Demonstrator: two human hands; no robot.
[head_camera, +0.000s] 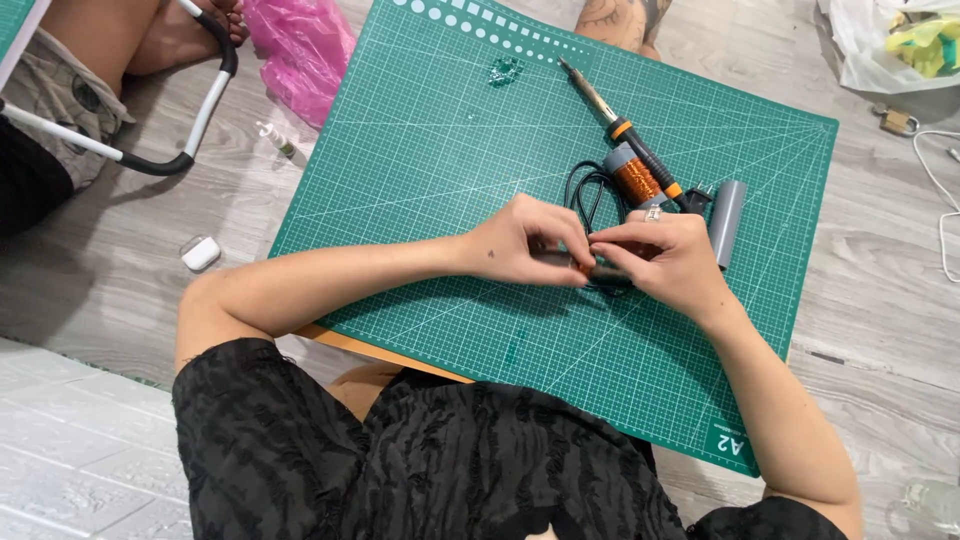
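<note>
Both hands, left hand (525, 243) and right hand (662, 262), pinched a small dark orange-wound rod (590, 268) mid-winding, near the copper wire spool (634, 178), with the orange-banded soldering iron (620, 125) lying untouched.

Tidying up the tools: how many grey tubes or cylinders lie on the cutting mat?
2. One grey tube lies at the mat's right side, beside the right hand. The other is the grey-capped copper wire spool just above both hands. More may hide under the hands.

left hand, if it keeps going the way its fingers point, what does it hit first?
The left hand points rightward across the cutting mat. It would meet the right hand first; both already pinch the same small dark part, fingertips apparently touching, though depth is unclear.
</note>
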